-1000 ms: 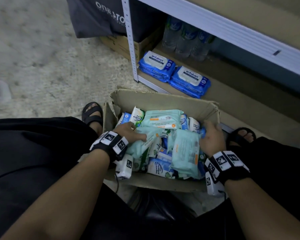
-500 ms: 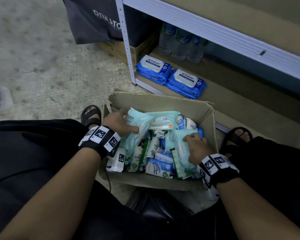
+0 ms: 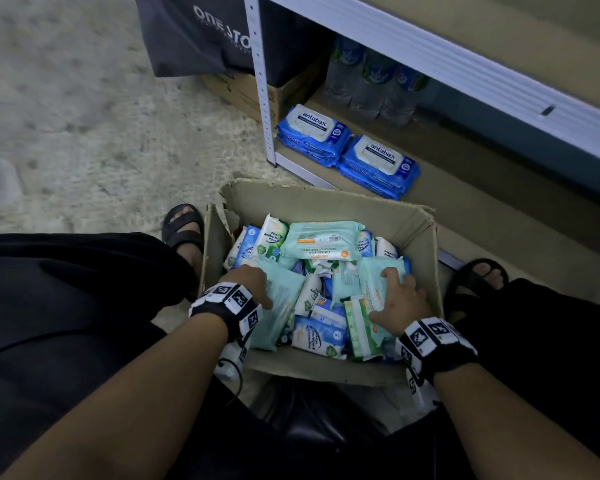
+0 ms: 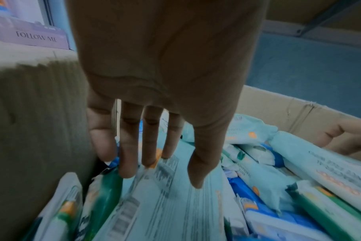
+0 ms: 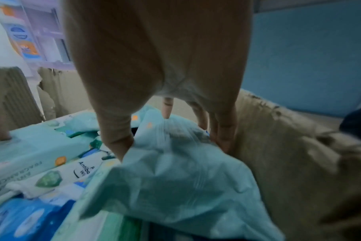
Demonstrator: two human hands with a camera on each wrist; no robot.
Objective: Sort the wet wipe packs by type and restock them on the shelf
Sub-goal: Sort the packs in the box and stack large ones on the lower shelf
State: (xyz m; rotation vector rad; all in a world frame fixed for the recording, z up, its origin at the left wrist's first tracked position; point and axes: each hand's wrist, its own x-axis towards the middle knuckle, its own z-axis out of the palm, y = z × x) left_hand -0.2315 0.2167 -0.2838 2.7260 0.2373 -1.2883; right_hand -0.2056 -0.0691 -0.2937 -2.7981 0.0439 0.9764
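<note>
In the cardboard box (image 3: 329,202) at frame centre, the right hand (image 3: 400,299) pinches a mint pack (image 3: 378,282) at right, its long axis running toward the shelf (image 3: 465,202) at upper right, while the left hand (image 3: 253,282) lies spread on another mint pack (image 3: 278,306).

We see the cardboard box (image 3: 329,202) open at the top but packed with wipe packs (image 3: 321,240), its walls hemming our hands at left and right. Beyond it, the shelf (image 3: 465,202) has bare board right of the blue packs (image 3: 378,164); bottles (image 3: 371,84) crowd its far end, under a low rail (image 3: 465,60).
</note>
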